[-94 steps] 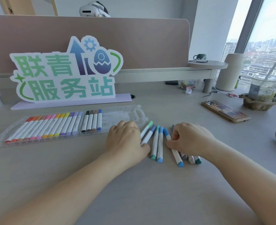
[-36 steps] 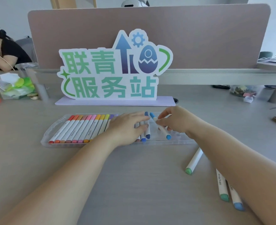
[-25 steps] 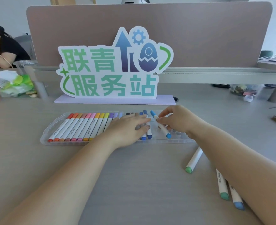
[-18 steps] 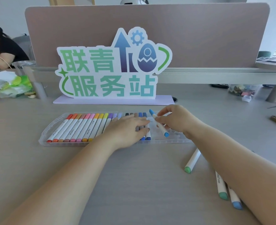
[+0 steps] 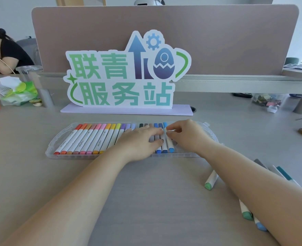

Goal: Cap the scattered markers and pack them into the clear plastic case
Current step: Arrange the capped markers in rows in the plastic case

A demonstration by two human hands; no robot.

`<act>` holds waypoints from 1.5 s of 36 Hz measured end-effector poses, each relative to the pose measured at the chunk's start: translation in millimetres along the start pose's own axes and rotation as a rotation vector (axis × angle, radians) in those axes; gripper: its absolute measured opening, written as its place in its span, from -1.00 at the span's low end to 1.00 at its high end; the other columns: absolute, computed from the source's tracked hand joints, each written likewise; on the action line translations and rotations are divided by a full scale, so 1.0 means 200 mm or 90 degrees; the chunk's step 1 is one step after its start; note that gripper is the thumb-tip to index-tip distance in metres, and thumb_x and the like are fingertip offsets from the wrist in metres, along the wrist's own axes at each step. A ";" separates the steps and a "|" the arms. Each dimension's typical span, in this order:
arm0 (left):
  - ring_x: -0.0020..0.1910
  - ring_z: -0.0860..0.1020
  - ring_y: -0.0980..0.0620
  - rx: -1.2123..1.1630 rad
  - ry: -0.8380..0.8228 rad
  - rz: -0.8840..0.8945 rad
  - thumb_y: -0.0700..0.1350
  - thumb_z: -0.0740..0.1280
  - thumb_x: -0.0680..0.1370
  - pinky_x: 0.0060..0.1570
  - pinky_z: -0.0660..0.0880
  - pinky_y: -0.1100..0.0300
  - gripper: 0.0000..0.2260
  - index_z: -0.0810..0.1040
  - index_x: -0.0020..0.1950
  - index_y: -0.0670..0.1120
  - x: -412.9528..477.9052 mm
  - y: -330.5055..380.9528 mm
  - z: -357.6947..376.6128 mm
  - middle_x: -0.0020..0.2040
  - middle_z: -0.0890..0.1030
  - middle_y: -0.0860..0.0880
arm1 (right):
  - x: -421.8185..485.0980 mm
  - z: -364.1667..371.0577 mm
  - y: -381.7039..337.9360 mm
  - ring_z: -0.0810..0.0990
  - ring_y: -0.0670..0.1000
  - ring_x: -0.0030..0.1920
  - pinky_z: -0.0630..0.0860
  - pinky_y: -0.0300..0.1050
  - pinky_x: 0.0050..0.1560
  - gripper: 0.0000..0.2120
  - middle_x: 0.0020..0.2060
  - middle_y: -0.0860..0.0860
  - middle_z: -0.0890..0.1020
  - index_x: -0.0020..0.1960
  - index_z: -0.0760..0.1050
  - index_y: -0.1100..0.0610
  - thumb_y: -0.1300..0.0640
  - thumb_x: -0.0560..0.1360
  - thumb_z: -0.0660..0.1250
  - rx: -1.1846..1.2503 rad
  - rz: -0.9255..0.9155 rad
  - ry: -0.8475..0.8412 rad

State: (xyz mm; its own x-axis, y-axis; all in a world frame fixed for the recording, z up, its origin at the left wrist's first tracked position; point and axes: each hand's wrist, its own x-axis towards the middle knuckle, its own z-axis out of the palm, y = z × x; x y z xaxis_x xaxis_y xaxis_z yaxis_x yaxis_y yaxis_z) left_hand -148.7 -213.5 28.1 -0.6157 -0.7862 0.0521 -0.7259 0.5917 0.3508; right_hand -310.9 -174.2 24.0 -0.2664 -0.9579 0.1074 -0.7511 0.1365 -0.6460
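The clear plastic case (image 5: 57,148) lies open on the desk with a row of capped markers (image 5: 93,139) running from red at the left to blue at the right. My left hand (image 5: 139,141) rests flat on the middle markers, fingers straight. My right hand (image 5: 185,135) pinches the upper part of a light-blue marker (image 5: 170,147), which lies in the case beside two blue ones. Loose capped markers lie on the desk by my right forearm: a green one (image 5: 211,180), a teal-green one (image 5: 245,211), a blue one (image 5: 259,226), and grey and teal ones (image 5: 281,173).
A standing cut-out sign (image 5: 127,73) on a lilac base is just behind the case, with the desk divider (image 5: 217,38) behind it. Green packets (image 5: 17,93) lie far left, a small box of clips (image 5: 267,100) far right. A person sits beyond the left end.
My right hand has lowered the light-blue marker from a tilt to lie straight in the case beside the blue ones. My left hand stays flat on the packed markers.
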 end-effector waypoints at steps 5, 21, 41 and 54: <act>0.41 0.30 0.08 -0.043 0.002 0.014 0.07 0.12 0.61 0.39 0.23 -0.02 -0.69 0.40 0.36 0.23 0.03 -0.04 0.02 0.40 0.38 0.16 | -0.03 -0.02 0.00 0.50 0.03 -0.21 0.42 -0.12 -0.17 -0.71 -0.11 0.10 0.61 0.04 0.55 0.22 0.02 0.59 0.18 -0.105 -0.071 -0.061; 0.32 0.38 0.03 -0.039 0.007 0.004 0.03 0.10 0.62 0.38 0.22 0.02 -0.73 0.45 0.29 0.18 0.00 0.00 0.02 0.36 0.42 0.12 | -0.02 -0.07 -0.01 0.48 0.07 0.05 0.43 0.00 0.12 -0.69 0.07 0.06 0.52 0.06 0.53 0.07 -0.10 0.60 0.13 -0.266 -0.118 -0.155; -0.03 0.46 0.13 -0.168 0.061 0.151 0.06 0.41 0.45 -0.03 0.40 0.19 -0.96 0.60 -0.16 0.13 -0.26 0.62 0.18 -0.11 0.48 0.16 | -0.81 -0.70 0.49 0.60 -0.09 -0.06 0.44 -0.32 -0.07 -0.90 -0.12 -0.09 0.66 -0.05 0.63 0.03 0.14 0.51 0.35 -0.022 0.109 0.108; -0.13 0.55 0.05 -0.005 0.117 0.050 0.08 0.34 0.41 -0.17 0.47 0.18 -0.84 0.56 -0.22 0.00 -0.32 0.83 0.30 -0.18 0.60 0.10 | -0.85 -0.75 0.52 0.53 0.00 -0.11 0.48 -0.14 -0.09 -0.75 -0.11 0.01 0.59 -0.06 0.57 0.09 -0.09 0.44 0.41 -0.146 0.228 -0.017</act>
State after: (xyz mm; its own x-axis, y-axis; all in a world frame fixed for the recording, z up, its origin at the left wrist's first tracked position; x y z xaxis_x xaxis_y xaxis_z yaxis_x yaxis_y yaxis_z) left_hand -248.7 -54.1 26.8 -0.6034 -0.7578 0.2482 -0.6756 0.6512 0.3458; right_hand -434.2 40.3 52.7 -0.5221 -0.8451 -0.1149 -0.7291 0.5122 -0.4540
